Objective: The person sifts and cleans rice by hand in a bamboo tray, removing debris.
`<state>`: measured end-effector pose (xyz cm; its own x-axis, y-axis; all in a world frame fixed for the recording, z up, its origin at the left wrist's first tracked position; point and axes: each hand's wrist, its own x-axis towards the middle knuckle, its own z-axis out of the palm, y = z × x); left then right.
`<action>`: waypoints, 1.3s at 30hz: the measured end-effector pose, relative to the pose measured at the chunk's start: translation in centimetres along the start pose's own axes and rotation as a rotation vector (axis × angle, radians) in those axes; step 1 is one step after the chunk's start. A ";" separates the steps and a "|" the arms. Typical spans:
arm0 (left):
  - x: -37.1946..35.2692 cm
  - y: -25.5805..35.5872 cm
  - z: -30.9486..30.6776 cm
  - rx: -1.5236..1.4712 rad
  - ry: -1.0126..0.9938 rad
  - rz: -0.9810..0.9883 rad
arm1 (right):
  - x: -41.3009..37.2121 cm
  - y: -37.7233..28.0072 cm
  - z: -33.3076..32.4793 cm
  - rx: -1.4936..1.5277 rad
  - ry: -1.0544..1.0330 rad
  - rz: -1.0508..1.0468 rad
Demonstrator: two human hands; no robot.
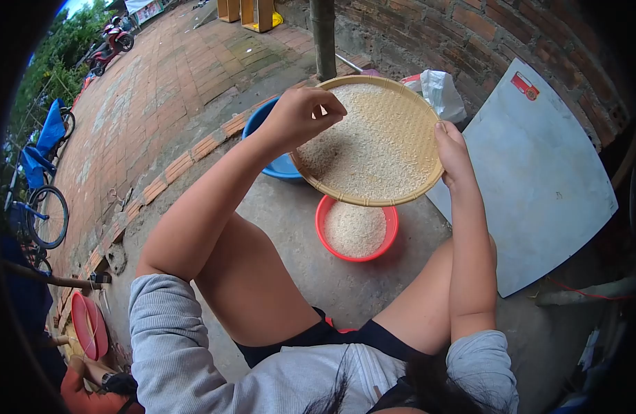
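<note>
A round woven bamboo winnowing tray [407, 114] is held out in front of me, with white rice grains [373, 162] spread over its left and lower parts. My right hand [453, 153] grips its right rim, thumb on top. Above the tray's left side, my left hand [305, 116] is closed in a pinch, thumb and fingertips together; anything between them is too small to make out. Below the tray's near edge, a red bowl [321, 231] full of rice [357, 228] stands on the concrete floor. A blue basin [280, 168] is partly hidden behind the tray and my left forearm.
A white board [539, 172] lies at the right by the brick wall [428, 34]. Beyond the tray are a white bag [443, 95] and a post [323, 41]. Another person's arm [90, 393], a red basin [89, 324] and a bicycle [49, 217] are at the left.
</note>
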<state>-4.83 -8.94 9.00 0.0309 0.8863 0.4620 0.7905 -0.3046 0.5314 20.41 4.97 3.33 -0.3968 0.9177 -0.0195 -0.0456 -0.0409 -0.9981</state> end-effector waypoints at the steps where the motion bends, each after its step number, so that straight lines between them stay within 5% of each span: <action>1: 0.2 0.5 0.3 0.053 -0.057 -0.010 | -0.1 0.0 0.1 -0.030 0.000 -0.011; 9: 0.2 0.6 2.0 0.191 -0.188 0.113 | -0.8 0.2 1.0 -0.019 0.007 0.004; 18: 0.3 1.2 2.0 0.239 -0.251 -0.004 | -1.3 -0.1 1.2 0.089 -0.006 0.012; 23: 0.0 3.1 0.0 0.007 -0.331 -0.057 | -1.2 -0.3 0.8 0.136 0.060 0.004; 39: -0.8 3.9 0.8 0.125 -0.426 0.195 | -1.3 -0.5 0.6 0.126 0.082 0.023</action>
<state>-1.29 -10.62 10.16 0.4126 0.8889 0.1992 0.8117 -0.4580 0.3624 20.40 3.59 3.93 -0.3234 0.9448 -0.0520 -0.1545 -0.1070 -0.9822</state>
